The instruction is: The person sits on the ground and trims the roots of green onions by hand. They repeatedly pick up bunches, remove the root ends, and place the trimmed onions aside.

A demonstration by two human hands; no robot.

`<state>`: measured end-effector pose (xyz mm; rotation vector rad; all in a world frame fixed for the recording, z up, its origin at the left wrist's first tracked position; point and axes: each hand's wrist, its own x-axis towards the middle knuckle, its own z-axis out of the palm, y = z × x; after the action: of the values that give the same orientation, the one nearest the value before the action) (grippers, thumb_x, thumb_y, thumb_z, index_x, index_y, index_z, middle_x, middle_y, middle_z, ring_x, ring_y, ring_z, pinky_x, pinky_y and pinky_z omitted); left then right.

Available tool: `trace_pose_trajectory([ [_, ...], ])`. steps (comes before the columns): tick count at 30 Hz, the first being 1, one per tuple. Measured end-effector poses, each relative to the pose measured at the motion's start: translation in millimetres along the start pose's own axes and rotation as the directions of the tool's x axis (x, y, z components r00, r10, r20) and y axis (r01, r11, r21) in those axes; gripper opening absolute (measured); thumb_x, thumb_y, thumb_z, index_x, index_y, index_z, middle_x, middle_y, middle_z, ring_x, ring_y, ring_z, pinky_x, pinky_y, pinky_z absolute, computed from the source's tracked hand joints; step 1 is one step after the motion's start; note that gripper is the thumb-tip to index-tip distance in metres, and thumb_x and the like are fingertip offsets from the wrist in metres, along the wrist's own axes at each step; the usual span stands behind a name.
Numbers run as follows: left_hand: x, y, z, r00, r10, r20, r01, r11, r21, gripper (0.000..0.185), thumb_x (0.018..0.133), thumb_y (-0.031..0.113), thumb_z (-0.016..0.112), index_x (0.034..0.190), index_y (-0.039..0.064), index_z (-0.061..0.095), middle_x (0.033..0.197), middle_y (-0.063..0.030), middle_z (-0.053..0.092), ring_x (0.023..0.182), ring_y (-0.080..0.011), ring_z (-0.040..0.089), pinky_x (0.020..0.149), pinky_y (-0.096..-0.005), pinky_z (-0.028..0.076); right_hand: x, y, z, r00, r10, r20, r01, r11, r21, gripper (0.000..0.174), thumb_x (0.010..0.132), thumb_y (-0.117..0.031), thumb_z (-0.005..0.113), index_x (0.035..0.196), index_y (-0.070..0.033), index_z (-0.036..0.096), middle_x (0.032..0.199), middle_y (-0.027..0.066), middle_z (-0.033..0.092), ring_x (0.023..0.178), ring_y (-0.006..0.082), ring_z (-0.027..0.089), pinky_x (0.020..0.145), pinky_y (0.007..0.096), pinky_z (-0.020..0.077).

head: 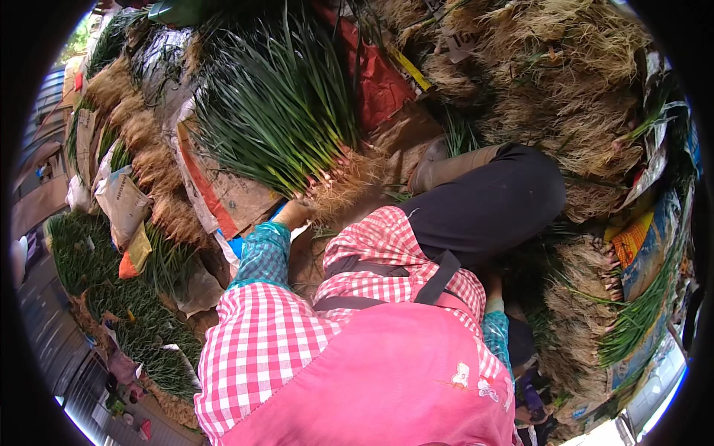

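My left hand [294, 214], below a teal sleeve, reaches to the near root end of a pile of green leafy allium plants [284, 111]. Its fingers touch the pale stem bases beside the tan roots [348, 187]; whether they grip a stem cannot be told. Brown paper sacking [240, 200] with an orange-red stripe lies under and beside the leaves. My right hand [493, 285] is low at my right side, mostly hidden by my clothing and leg, with only the wrist part showing beside the teal sleeve; its fingers are out of sight.
Large heaps of rooted plants [563, 100] stand at the upper right, with another rooted stack [580, 306] at the lower right. Rows of bundles [139, 134] and green leaves [128, 312] lie at the left. A red sheet [379, 83] lies behind my boot [432, 164].
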<state>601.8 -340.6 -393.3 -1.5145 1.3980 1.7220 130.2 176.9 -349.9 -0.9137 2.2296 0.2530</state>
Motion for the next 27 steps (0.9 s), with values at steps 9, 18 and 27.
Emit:
trace_pose_trajectory([
  [9,6.3,100.7,1.5,0.82,0.441,0.364,-0.425,0.043,0.904,0.024,0.088,0.024,0.06,0.101,0.009,0.072,0.099,-0.0099,0.07,0.095,-0.0276,0.065,0.082,-0.0383,0.051,8.7,-4.7,-0.6,0.999,0.042,-0.03,-0.039,0.993,0.109,0.043,0.09,-0.017,0.058,0.131,-0.006,0.057,0.13,0.0173,0.059,0.12,0.0341,0.055,0.101,0.0415,0.0448],
  [18,-223.1,466.4,179.5,0.428,0.874,0.23,-0.839,0.479,-0.26,0.018,0.095,0.019,0.057,0.094,0.007,0.071,0.071,0.0046,0.055,0.059,-0.0037,0.042,0.053,-0.0203,0.035,44.2,-84.1,-81.2,0.771,-0.028,-0.636,0.274,0.917,0.292,0.047,0.092,-0.019,0.055,0.137,-0.007,0.052,0.134,0.0181,0.056,0.127,0.0343,0.05,0.106,0.0425,0.0404],
  [27,-210.0,432.1,373.3,0.291,0.615,0.732,-0.867,0.493,-0.069,0.027,0.091,0.027,0.055,0.098,0.007,0.071,0.095,-0.0138,0.07,0.091,-0.0306,0.066,0.083,-0.0377,0.052,43.3,-9.1,-17.1,0.935,0.332,-0.122,-0.219,0.814,0.538,0.048,0.097,-0.037,0.048,0.134,-0.007,0.054,0.135,0.018,0.055,0.125,0.0318,0.052,0.106,0.0387,0.0401],
])
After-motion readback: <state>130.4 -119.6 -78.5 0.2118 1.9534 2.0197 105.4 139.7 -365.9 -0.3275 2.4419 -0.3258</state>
